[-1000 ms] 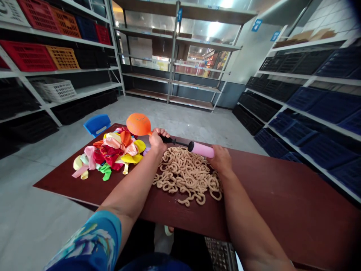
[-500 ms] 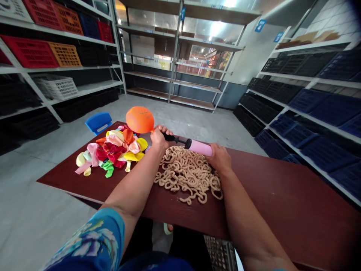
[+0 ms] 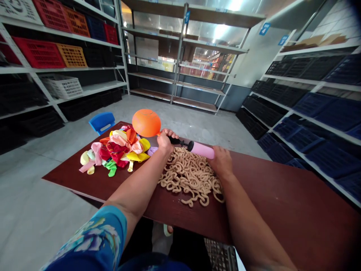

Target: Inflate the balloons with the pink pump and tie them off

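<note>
My left hand (image 3: 166, 140) is closed round the black nozzle end of a hand pump, pinching the neck of a partly inflated orange balloon (image 3: 146, 122) that sticks out to its left. My right hand (image 3: 221, 161) grips the pink barrel of the pump (image 3: 202, 150). Both hands hover over a heap of beige curled clips (image 3: 190, 175) on the dark red table (image 3: 282, 203). A pile of limp coloured balloons (image 3: 117, 149) lies to the left of my left hand.
A blue chair (image 3: 102, 122) stands behind the table's far left corner. Shelving with red, orange, white and black crates lines the left wall, dark blue bins fill the right racks, and bare shelves stand at the back across open grey floor.
The orange balloon has grown rounder and fuller. My right hand has pushed the pink barrel toward my left hand, shortening the black rod. The view has shifted slightly left.
</note>
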Motion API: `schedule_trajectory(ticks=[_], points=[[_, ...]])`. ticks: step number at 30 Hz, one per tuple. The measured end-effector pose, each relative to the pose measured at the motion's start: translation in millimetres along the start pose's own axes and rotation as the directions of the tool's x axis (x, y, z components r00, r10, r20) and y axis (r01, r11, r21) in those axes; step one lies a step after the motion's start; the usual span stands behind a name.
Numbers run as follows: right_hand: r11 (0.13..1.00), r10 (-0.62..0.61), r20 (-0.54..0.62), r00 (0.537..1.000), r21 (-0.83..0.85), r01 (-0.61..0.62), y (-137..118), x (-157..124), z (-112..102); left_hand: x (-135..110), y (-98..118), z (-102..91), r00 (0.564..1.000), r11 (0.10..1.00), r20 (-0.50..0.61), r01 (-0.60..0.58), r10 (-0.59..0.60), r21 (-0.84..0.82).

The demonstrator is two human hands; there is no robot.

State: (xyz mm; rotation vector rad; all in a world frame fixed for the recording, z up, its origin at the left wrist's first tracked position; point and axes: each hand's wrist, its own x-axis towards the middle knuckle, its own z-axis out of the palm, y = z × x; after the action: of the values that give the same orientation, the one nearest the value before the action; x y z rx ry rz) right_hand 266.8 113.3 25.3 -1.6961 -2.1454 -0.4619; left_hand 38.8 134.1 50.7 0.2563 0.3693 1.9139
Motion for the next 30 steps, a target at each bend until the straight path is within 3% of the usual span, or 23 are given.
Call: schedule_trajectory(ticks=[4,7,14,18,30], points=[[0.999,-0.045,0.028,0.999,0.018,0.045,-12.9,-1.1,-4.7,-5.7,-10.8,0.9,1.0,1.0,0.003,0.023,-0.023,0.007],[0.998,-0.043,0.042,0.998,0.043,0.041,-11.5,-0.5,-7.0,-4.2,-5.7,3.6,1.0,1.0,-0.004,0.023,-0.023,0.017],[0.995,0.094,0.073,0.993,0.015,-0.096,27.3,1.1,1.4,11.2,26.7,4.7,0.996,0.997,-0.047,-0.072,0.073,0.03],[0.986,0.165,0.055,0.985,0.011,-0.166,40.3,0.9,9.0,13.6,26.9,-0.2,0.995,0.997,-0.067,-0.074,0.075,0.012],[1.0,-0.003,-0.005,1.0,0.031,0.003,-9.6,-1.7,-5.5,-6.8,-12.8,1.9,0.999,0.999,0.03,0.035,-0.035,-0.006]])
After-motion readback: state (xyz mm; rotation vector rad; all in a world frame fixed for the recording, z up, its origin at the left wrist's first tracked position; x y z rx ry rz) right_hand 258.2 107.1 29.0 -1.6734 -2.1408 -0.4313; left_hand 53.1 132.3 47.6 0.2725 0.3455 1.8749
